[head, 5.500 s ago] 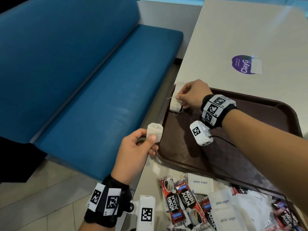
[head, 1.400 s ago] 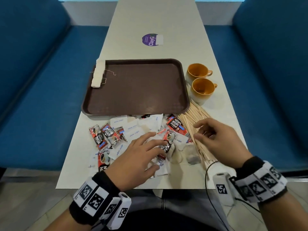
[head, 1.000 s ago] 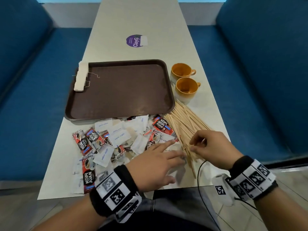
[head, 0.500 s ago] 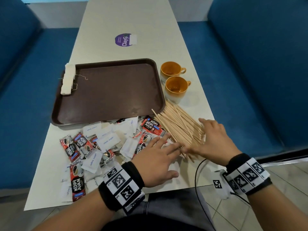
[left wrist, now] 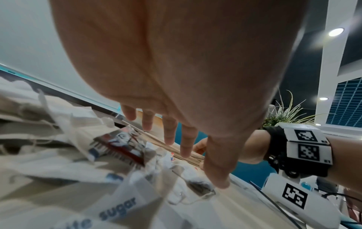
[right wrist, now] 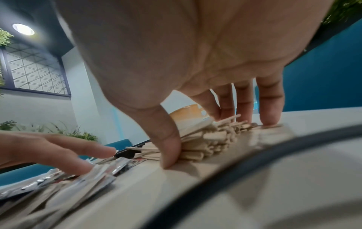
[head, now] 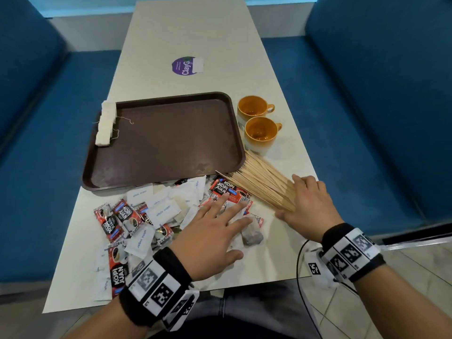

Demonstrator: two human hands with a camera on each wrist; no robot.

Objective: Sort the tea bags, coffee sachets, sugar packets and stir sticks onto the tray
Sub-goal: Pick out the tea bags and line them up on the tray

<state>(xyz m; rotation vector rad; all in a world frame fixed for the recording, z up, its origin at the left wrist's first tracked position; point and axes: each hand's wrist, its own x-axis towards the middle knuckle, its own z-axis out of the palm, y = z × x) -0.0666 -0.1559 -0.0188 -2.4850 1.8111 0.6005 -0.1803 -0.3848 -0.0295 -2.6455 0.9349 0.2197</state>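
I am laying my left hand [head: 208, 237] flat, fingers spread, on the sachet and packet pile [head: 156, 216], a loose tea bag [head: 252, 237] just right of it. Stacked tea bags [head: 105, 126] are sitting on the tray [head: 171, 148] rim, far left. My right hand [head: 309, 204], straight-fingered, is pressing the near ends of the stir sticks [head: 261, 184]; their long axis is running far-left toward the tray corner. Two orange cups [head: 259, 126] are standing just beyond.

Tea bags [head: 105, 126] lie on the tray's [head: 171, 143] left rim; cups [head: 259, 123] stand right of it.
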